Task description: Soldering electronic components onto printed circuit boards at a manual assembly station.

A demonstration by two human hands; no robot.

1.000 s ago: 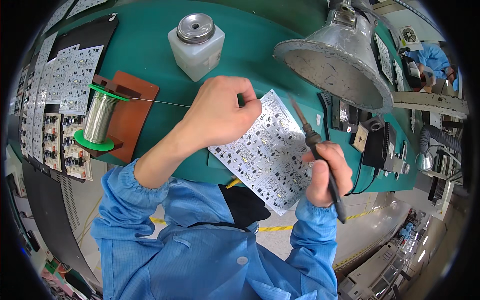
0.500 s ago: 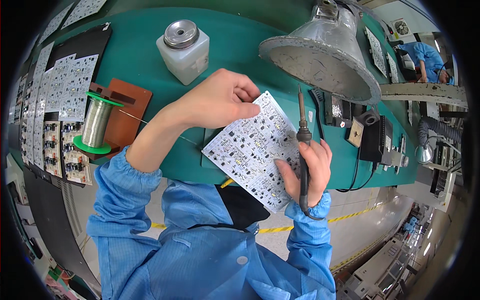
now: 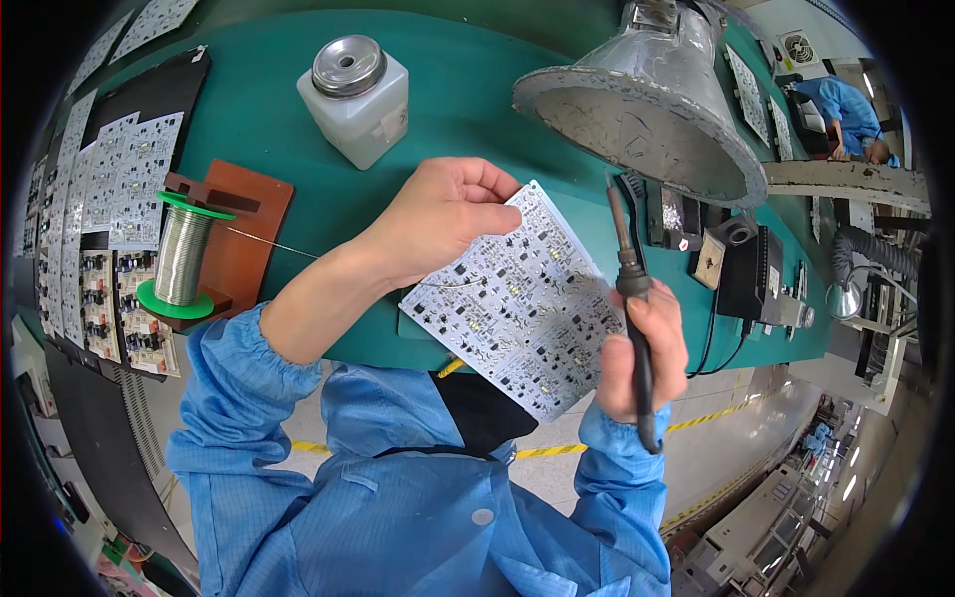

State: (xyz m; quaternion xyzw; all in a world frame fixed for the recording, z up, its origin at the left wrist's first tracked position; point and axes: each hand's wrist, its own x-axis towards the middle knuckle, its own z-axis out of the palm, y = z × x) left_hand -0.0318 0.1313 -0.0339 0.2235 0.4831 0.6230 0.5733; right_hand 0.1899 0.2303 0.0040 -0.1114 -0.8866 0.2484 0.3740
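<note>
My left hand pinches the top corner of a white circuit board dotted with small dark parts. The board is tilted above the table's front edge. In my right hand is a soldering iron, its tip pointing up and away, beside the board's right edge. Thin solder wire runs from a green-ended spool toward my left wrist. A short piece of wire shows over the board just below that hand; whether it is the same strand is hidden.
A white bottle with a metal lid stands beyond my left hand. A metal lamp-like hood overhangs the right side, near a brush and a black box. More boards lie at left. Another person sits far right.
My right hand and the soldering iron have shifted right, and the thumb has come off the board's face. My left hand has dropped slightly, still gripping the corner. Wire now shows over the board.
</note>
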